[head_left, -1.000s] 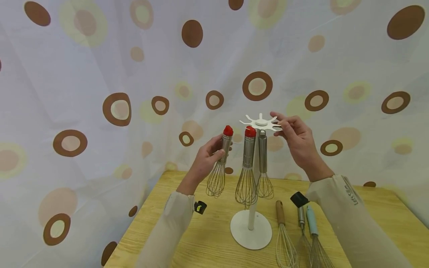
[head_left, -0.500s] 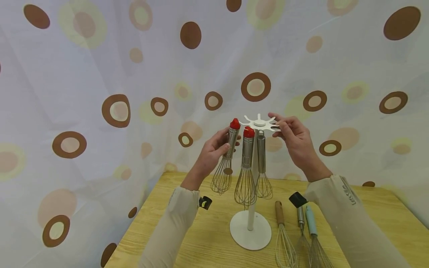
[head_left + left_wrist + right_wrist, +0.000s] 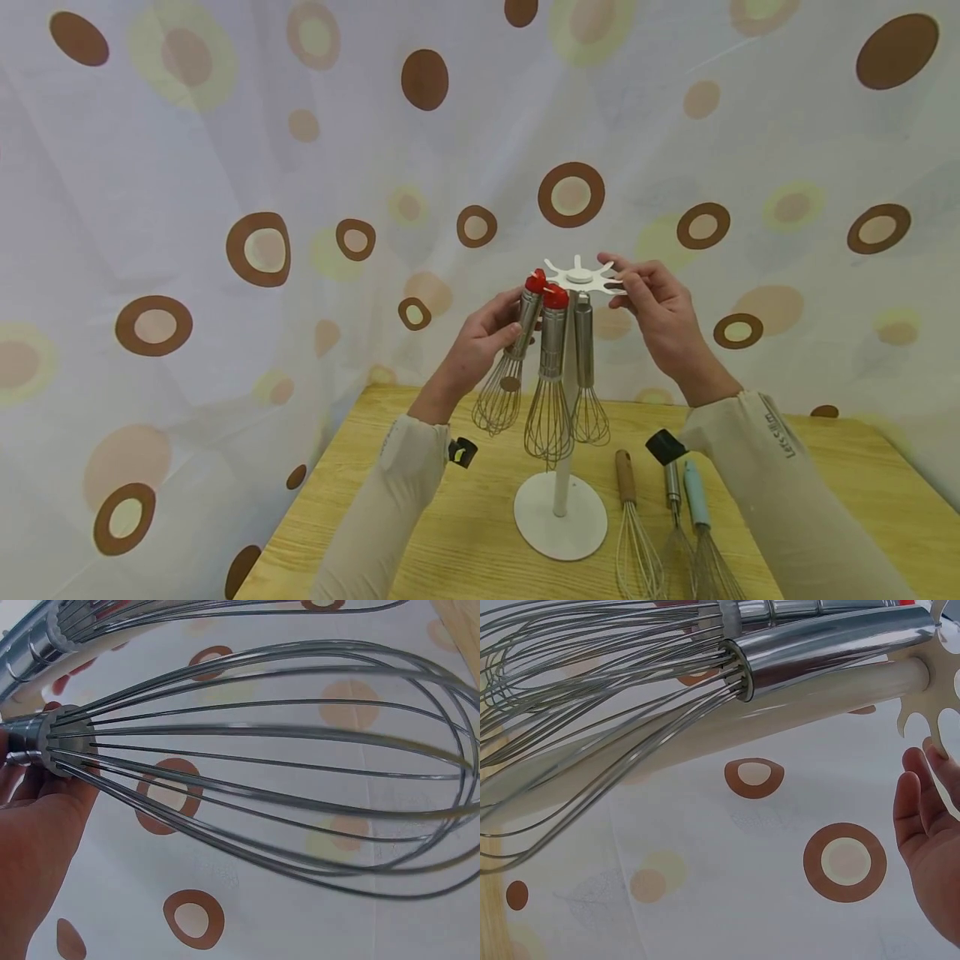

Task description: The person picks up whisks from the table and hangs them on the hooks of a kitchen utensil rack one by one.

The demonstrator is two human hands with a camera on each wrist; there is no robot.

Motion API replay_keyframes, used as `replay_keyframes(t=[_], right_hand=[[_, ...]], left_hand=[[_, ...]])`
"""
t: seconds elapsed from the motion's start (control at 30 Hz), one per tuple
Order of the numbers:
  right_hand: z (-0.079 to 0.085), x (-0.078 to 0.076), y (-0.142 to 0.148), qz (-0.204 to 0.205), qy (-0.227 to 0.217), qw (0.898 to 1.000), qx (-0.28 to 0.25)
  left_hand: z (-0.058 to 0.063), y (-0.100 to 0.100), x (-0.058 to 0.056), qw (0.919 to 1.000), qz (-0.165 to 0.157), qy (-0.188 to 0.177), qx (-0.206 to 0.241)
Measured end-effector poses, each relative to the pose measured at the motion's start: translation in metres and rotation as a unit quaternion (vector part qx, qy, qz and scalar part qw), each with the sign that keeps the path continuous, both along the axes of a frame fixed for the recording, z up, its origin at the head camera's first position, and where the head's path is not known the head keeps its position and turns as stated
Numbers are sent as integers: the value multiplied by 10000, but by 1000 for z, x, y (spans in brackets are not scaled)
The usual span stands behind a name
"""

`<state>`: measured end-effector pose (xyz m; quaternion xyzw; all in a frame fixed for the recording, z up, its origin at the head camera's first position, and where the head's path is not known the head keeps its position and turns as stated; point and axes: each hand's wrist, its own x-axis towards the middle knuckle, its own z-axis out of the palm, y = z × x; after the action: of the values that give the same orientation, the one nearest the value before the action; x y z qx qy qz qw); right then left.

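The left wrist view shows only the left hand (image 3: 34, 825) gripping the red-capped steel wire whisk (image 3: 247, 761); the head view shows its cap touching the white slotted rack top (image 3: 583, 276), pinched by the right hand (image 3: 660, 312). Since 1 second ago, the whisk has risen and tilted toward the rack, beside 2 hanging whisks.

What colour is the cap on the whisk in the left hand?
Red, on the steel-handled wire whisk that the left hand grips; clearest in the head view.

red-capped steel whisk (image 3: 516, 354) tilted, its cap at the white rack's slotted top (image 3: 583, 277).
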<state>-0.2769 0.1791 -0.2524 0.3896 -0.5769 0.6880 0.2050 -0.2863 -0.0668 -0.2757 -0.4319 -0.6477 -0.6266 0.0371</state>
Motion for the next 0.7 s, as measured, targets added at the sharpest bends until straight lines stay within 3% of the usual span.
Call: replay_keyframes(t=[0.7], right_hand=[[0, 6, 4, -497, -20, 9975, 497]], left_hand=[[-7, 9, 2, 9998, 155, -53, 103]])
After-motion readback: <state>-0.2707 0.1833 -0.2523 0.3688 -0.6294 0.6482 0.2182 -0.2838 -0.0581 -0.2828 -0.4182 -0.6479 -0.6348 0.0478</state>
